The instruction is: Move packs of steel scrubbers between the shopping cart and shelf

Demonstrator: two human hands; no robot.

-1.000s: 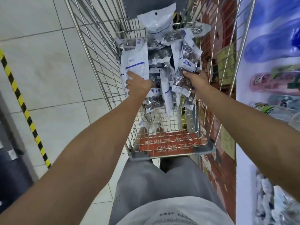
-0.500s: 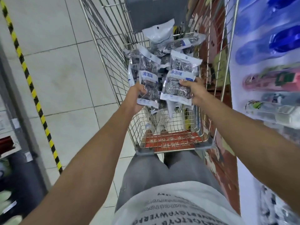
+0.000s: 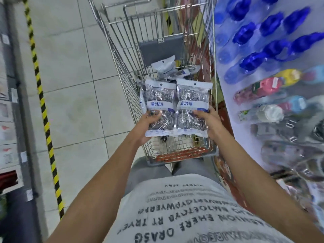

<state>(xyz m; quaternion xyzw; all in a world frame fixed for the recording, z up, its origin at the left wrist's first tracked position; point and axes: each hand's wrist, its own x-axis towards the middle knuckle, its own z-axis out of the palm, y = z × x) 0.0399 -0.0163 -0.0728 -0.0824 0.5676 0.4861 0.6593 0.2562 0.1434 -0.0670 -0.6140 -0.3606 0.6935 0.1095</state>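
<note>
place: shop aisle | evidence: silver wire shopping cart [image 3: 122, 55] on pale tiled floor [image 3: 73, 95] | white display shelf [image 3: 228, 95] hung with packaged blue brushes [image 3: 273, 50]

Bright even light, blurred warped edges

The person is wearing a light grey T-shirt [image 3: 184, 207] printed with rows of dark capital lettering, grey trousers [image 3: 140, 174], and bare forearms are showing, no sleeves reaching them.

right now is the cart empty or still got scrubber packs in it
Not empty: several scrubber packs still lie in the shopping cart, beyond the two packs held by the left hand and right hand.
</note>
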